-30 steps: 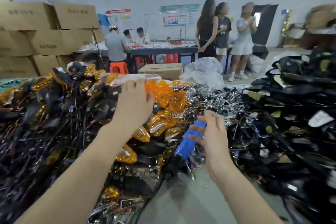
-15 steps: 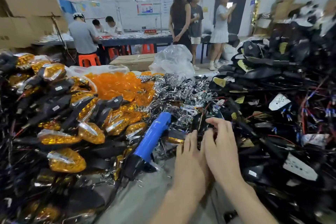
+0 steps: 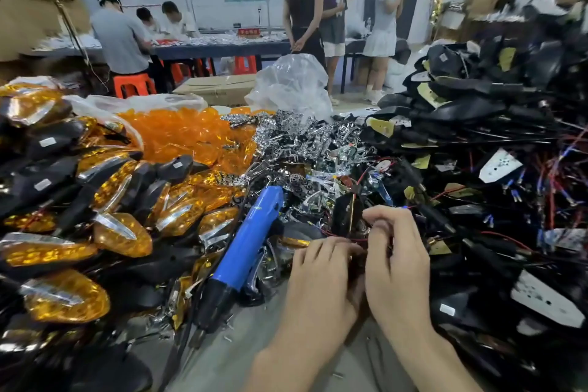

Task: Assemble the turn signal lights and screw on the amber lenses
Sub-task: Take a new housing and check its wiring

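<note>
Both my hands meet at the table's middle on one black turn signal housing point(image 3: 345, 212) with thin red wires. My left hand point(image 3: 321, 286) curls its fingers round the housing's near end. My right hand point(image 3: 396, 261) pinches the part and wires from the right. A blue electric screwdriver point(image 3: 246, 247) lies free on the table to the left of my hands. Loose amber lenses point(image 3: 181, 134) fill a heap at the back left. Chrome reflectors point(image 3: 299, 140) are piled behind the screwdriver.
Finished amber-and-black signals point(image 3: 105, 216) are heaped on the left. Black housings with wires point(image 3: 496, 143) are stacked high on the right. A strip of grey table point(image 3: 241, 350) shows in front. People stand and sit at a far table point(image 3: 222, 48).
My left hand left the amber pile and joined my right hand on a black housing. My right hand let go of the blue screwdriver, which now lies on the table.
</note>
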`<action>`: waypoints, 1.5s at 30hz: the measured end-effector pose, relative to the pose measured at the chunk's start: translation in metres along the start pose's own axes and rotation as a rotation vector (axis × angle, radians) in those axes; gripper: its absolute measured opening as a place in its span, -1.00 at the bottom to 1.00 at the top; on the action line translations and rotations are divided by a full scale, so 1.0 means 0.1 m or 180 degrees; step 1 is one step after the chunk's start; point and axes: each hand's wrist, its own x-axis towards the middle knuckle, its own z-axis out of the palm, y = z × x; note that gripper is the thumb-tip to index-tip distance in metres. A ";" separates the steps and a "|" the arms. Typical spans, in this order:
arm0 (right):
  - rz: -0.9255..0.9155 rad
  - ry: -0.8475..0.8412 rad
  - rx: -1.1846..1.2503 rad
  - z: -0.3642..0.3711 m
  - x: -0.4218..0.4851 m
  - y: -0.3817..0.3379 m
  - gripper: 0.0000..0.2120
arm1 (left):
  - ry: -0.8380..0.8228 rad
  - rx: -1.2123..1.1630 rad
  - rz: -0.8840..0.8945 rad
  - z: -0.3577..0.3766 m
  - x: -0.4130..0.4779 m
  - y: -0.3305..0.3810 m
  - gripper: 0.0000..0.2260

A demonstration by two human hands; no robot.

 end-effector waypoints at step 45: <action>-0.0211 0.0059 -0.1045 -0.13 0.04 -0.03 -0.74 | 0.1449 -0.1020 -0.0273 -0.73 0.05 -0.39 -0.70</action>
